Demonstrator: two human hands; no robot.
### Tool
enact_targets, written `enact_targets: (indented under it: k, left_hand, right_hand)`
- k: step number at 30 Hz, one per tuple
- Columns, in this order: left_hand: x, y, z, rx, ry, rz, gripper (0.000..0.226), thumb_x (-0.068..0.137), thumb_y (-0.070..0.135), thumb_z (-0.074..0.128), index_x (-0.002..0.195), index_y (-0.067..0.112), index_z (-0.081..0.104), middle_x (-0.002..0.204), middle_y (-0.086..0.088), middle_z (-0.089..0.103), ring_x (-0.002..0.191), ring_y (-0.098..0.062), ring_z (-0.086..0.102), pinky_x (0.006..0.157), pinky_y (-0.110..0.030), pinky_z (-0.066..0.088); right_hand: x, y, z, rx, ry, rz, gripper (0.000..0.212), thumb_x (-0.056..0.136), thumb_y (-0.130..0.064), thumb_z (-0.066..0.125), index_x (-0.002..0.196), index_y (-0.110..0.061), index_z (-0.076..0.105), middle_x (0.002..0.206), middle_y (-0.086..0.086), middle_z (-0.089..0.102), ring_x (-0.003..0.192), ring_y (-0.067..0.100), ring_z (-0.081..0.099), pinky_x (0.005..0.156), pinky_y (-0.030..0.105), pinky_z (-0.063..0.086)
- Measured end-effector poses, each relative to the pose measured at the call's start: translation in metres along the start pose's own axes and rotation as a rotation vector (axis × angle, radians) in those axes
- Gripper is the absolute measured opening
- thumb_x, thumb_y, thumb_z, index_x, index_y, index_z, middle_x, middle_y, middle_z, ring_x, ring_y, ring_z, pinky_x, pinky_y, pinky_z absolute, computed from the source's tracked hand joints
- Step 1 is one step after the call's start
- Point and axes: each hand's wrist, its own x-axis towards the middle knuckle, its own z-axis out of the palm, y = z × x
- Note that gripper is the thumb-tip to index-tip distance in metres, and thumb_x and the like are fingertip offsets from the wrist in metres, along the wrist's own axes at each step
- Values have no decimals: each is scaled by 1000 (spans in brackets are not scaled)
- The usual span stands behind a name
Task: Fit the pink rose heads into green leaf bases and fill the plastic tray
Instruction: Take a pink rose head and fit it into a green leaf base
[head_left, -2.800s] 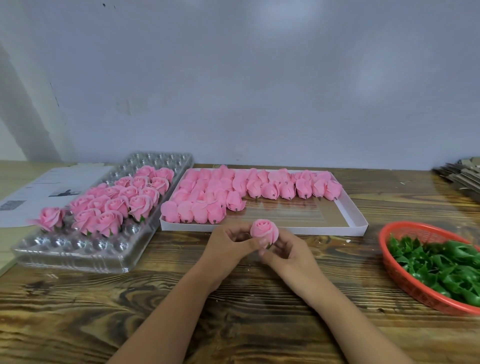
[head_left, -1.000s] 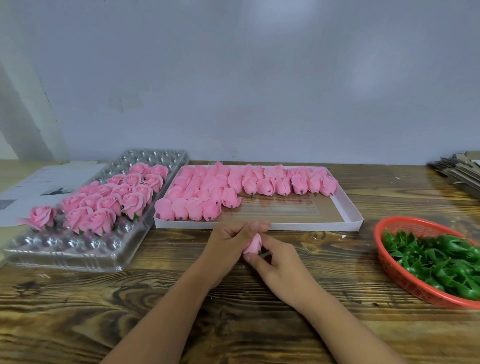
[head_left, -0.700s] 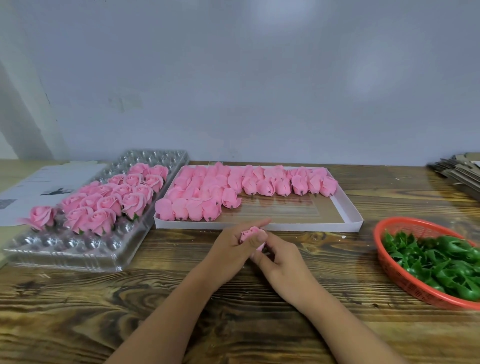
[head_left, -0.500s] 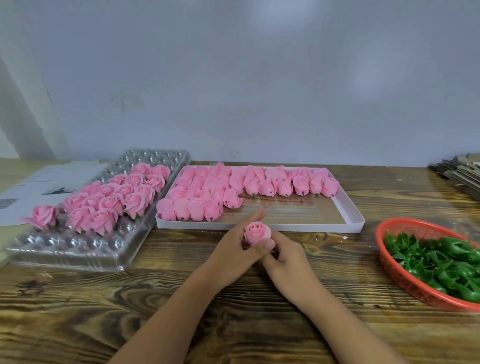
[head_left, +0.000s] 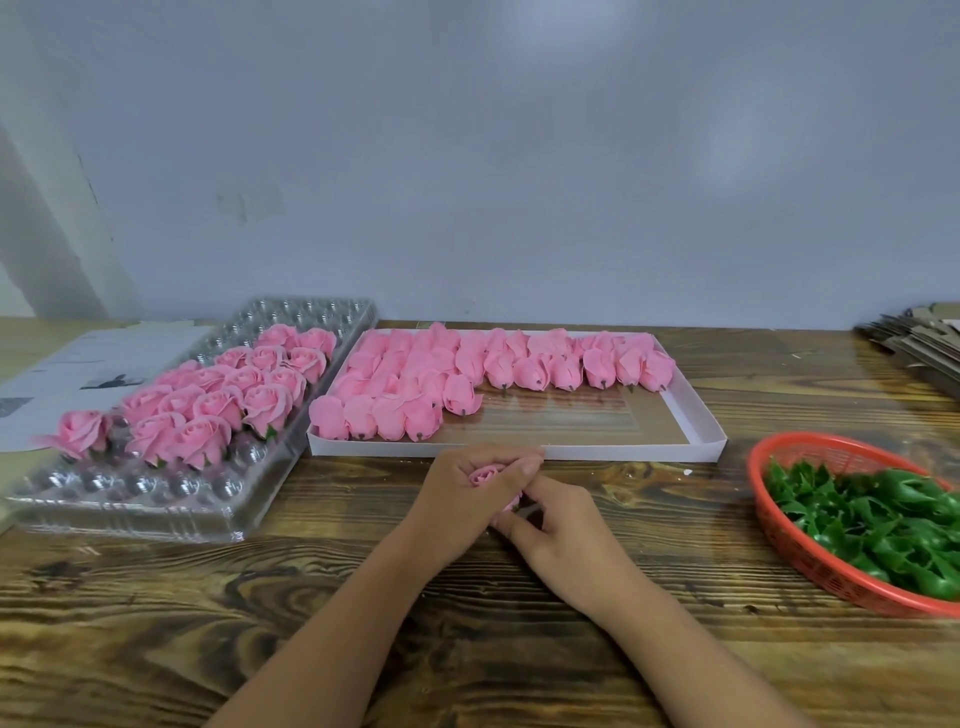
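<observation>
Soft even light, faint shadows; wide-angle edge bending; glare on wall (head_left: 561, 31).

A plain grey-blue wall (head_left: 519, 156) is filling the upper half, soft light glowing on it near the top. A wooden table (head_left: 156, 623) with dark, heavy grain is stretching across below, meeting the wall.

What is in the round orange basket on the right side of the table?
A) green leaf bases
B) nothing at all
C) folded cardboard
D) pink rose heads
A: the round orange plastic basket at the right edge of the wooden table holds a heap of shiny green leaf bases, while the loose pink rose heads lie in the flat white cardboard box.
</observation>
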Motion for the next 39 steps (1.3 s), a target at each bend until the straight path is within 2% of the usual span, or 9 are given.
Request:
enact_targets:
  k: [3, 8, 13, 17, 22, 28, 30, 35, 39]
  left_hand:
    - [0, 0, 0, 41, -27, -8, 23, 97, 22, 69, 104, 41, 79, 113, 19, 75, 112, 0, 67, 89, -10, 49]
    - [1, -3, 0, 88, -66, -63, 29, 91, 34, 72, 120, 35, 71, 115, 23, 73, 110, 2, 67, 88, -8, 48]
    - [2, -2, -2, 113, -119, -142, 54, 86, 30, 81, 135, 33, 59, 115, 40, 64, 113, 10, 60, 86, -3, 44]
    - [2, -2, -4, 56, -33, -125, 60, 75, 28, 87, 127, 42, 60, 116, 26, 70, 112, 3, 64, 90, -14, 50]
    - [-1, -2, -8, 114, 62, -27, 37, 80, 19, 85, 104, 44, 75, 106, 17, 75, 102, -1, 69, 85, -19, 54]
    - [-6, -2, -7, 153, 41, -10, 34, 77, 19, 85, 102, 40, 76, 102, 13, 78, 98, -5, 72, 87, -20, 56]
    - [-7, -1, -5, 175, 41, -26, 33, 76, 20, 86, 101, 38, 77, 102, 14, 77, 98, -5, 71, 90, -23, 56]
    - [-8, 17, -23, 308, 77, -45, 28, 78, 23, 86, 104, 30, 76, 95, 13, 76, 89, -4, 70, 81, -19, 57]
    - [-16, 43, -86, 401, 296, -15, 29, 78, 18, 86, 97, 36, 74, 91, 22, 75, 81, 3, 69, 68, -9, 52]
  right_hand:
    - [0, 3, 0, -1, 11, 2, 22, 93, -25, 67, 112, -35, 66, 99, -17, 71, 90, 10, 67, 79, 29, 53]
    - [0, 2, -1, 11, 85, -39, 36, 92, -21, 64, 114, -50, 60, 104, -33, 67, 99, -5, 63, 80, 11, 48]
    - [0, 7, -1, 24, 147, -46, 34, 90, -18, 62, 119, -36, 65, 102, -28, 69, 96, -7, 64, 78, 7, 47]
    - [1, 6, -2, 31, 174, -27, 35, 88, -20, 65, 112, -44, 64, 100, -32, 67, 90, -6, 65, 73, 5, 45]
    - [5, 5, 0, 18, 239, 10, 48, 82, -21, 74, 92, -65, 59, 91, -40, 65, 85, -7, 64, 69, 3, 44]
    - [4, 14, 2, -16, 247, 77, 37, 78, -14, 76, 111, -31, 72, 81, -37, 65, 87, -15, 62, 71, 0, 42]
    - [4, 15, 2, -24, 249, 93, 41, 76, -15, 78, 114, -28, 70, 81, -38, 63, 87, -19, 60, 71, -1, 42]
    - [4, 14, 4, 63, 129, 157, 77, 74, -29, 85, 135, -44, 41, 97, -24, 68, 88, -8, 65, 71, 6, 49]
    - [4, 14, 4, 28, 149, 159, 72, 89, -34, 70, 144, -42, 24, 102, -19, 63, 91, -7, 59, 74, 6, 45]
